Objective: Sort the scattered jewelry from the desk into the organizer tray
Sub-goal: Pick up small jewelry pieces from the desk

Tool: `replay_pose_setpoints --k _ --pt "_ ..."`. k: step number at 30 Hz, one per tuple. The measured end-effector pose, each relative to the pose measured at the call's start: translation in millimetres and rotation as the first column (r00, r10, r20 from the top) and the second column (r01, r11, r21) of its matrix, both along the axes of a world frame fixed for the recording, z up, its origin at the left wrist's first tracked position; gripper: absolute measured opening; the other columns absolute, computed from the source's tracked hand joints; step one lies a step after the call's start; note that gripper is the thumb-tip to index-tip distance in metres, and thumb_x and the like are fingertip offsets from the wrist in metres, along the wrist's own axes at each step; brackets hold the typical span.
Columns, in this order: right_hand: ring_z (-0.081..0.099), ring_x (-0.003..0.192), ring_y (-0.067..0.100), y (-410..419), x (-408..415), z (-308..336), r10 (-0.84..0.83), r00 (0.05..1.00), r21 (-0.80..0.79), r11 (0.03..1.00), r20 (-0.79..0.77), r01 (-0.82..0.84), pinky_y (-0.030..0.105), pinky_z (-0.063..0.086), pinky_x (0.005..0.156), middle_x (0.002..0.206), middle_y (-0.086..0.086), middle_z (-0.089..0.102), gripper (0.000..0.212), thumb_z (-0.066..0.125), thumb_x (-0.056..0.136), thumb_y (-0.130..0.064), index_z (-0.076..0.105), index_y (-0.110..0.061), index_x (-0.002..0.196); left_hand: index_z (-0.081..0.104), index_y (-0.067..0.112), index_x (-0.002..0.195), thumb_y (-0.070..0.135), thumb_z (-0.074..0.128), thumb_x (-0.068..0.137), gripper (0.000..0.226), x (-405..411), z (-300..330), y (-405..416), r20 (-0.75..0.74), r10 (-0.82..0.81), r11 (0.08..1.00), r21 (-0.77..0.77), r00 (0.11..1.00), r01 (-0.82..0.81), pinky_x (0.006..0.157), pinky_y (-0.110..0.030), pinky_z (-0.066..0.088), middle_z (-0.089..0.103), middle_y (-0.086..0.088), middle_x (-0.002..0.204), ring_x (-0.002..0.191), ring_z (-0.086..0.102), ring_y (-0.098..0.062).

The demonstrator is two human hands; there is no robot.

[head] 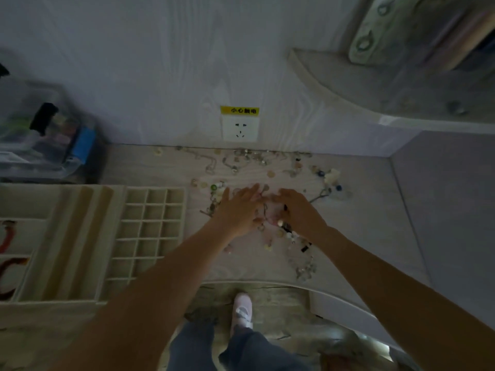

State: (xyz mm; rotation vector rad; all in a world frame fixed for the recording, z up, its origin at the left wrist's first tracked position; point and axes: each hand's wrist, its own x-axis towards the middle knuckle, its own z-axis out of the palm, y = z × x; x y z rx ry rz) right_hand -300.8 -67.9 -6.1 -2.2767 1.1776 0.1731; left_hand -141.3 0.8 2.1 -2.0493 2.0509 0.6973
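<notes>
Scattered jewelry [241,159] lies across the pale desk: chains, beads and small charms, thickest near the back wall and around my hands. My left hand [238,210] rests palm down on the pile with fingers straight. Just to its right, my right hand [297,210] hovers over the pile with fingers curled down among the pieces; what it holds I cannot tell. A beaded strand [302,253] trails from under my right wrist toward the desk's front edge. The beige organizer tray [150,236], a grid of small square cells, sits left of my hands.
A second beige tray [64,245] with long slots and reddish bracelets [8,239] lies farther left. A clear plastic box [40,135] stands at the back left. A wall socket [239,128] sits behind the jewelry. The desk's curved front edge [267,281] is below my arms.
</notes>
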Motion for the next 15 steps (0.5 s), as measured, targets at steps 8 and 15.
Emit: replay_pose_setpoints --k 8,15 --pt "0.049 0.099 0.028 -4 9 -6 -0.062 0.997 -0.181 0.981 0.042 0.069 0.035 0.038 0.080 0.105 0.017 0.055 0.015 0.049 0.087 0.001 0.061 0.000 0.095 0.035 0.025 0.143 0.031 0.051 0.094 0.051 -7 -11 3 -0.014 0.096 0.985 -0.143 0.995 -0.097 0.116 -0.048 0.004 0.007 -0.001 0.158 0.144 0.013 -0.021" --pt "0.055 0.088 0.029 0 7 -6 -0.200 0.958 -0.044 0.976 0.204 0.213 0.033 0.039 0.073 0.093 0.017 0.059 0.016 0.048 0.092 -0.005 0.063 0.001 0.092 0.042 0.012 0.135 0.018 0.057 0.090 0.047 -14 -13 11 -0.099 0.122 0.934 -0.326 0.988 -0.148 0.108 -0.040 0.025 0.029 -0.009 0.150 0.136 0.030 -0.027"
